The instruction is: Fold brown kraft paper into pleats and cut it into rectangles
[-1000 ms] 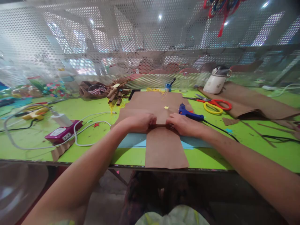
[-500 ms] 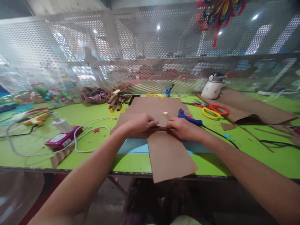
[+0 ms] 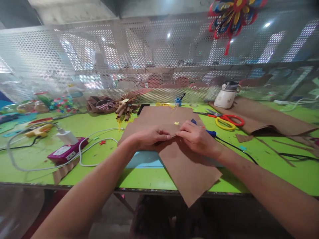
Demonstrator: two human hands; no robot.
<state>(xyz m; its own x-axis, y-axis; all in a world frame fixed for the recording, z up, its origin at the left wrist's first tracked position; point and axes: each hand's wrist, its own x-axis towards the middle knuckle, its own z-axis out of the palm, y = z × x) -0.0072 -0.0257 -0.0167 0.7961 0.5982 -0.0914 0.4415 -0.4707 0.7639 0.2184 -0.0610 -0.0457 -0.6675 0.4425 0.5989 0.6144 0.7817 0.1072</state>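
A strip of brown kraft paper [image 3: 189, 172] hangs slantwise toward me, its corner past the table's front edge. My right hand [image 3: 196, 136] is closed, thumb and fingers pinching the strip's upper end. Close beside it, my left hand [image 3: 153, 136] is closed with its fingertips on the same fold. Behind both hands lies a larger brown paper piece [image 3: 161, 114], with a small yellow star [image 3: 176, 123] near my right fingers. A light blue sheet [image 3: 144, 160] shows underneath. Partly hidden behind my right hand is a blue glue gun [image 3: 211, 133].
Scissors with red and yellow handles [image 3: 225, 122] lie to the right, near a white bottle [image 3: 225, 94] on folded brown paper [image 3: 269, 116]. At left sit a purple power strip [image 3: 68, 151], a white charger [image 3: 66, 136] and looping cables. Rolled brown tubes [image 3: 124, 109] lie behind.
The strip has swung, its near end now pointing further right. My right hand has shifted slightly left and covers more of the glue gun. The view has tilted up a little.
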